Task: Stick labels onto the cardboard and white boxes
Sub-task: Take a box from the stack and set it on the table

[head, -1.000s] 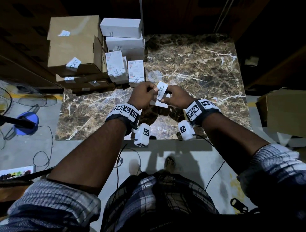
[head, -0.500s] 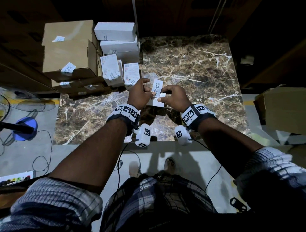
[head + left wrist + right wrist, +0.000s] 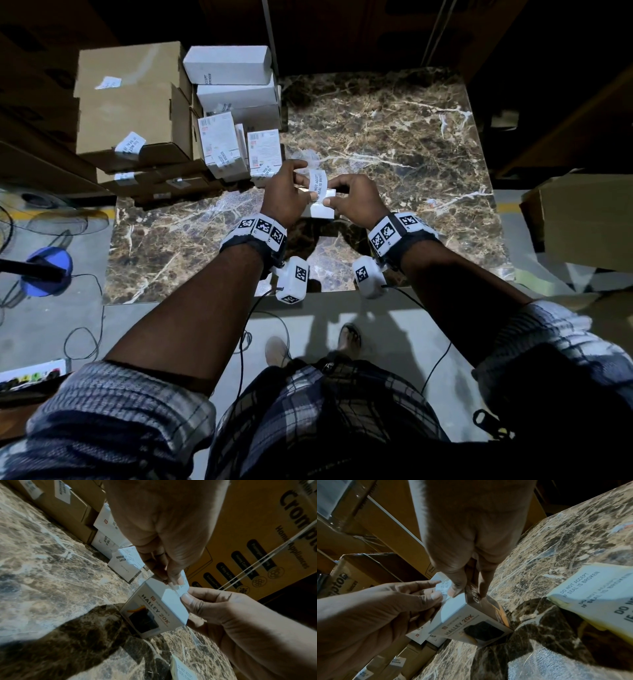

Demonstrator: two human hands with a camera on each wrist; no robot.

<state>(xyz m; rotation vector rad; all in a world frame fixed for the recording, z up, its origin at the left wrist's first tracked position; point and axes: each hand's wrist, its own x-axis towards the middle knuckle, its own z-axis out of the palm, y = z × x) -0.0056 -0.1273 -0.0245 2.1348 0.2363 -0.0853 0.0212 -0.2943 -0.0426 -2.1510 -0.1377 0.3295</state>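
Hands point(image 3: 308, 197) press "DO NOT ACCEPT" label point(image 3: 317, 183) onto "HALLEY 20K" box point(image 3: 154, 609).

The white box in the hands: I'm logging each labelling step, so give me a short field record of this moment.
box: white box printed HALLEY 20K, standing on the marble table
label: seal label reading DO NOT ACCEPT IF SEAL IS BROKEN, one end at the box's top edge, the rest still raised
left hand: left hand pinches the label
right hand: right hand steadies the box, thumb on the label's lower end
done pile: labelled boxes stacked at the table's far left
spare labels: label sheet lying on the table
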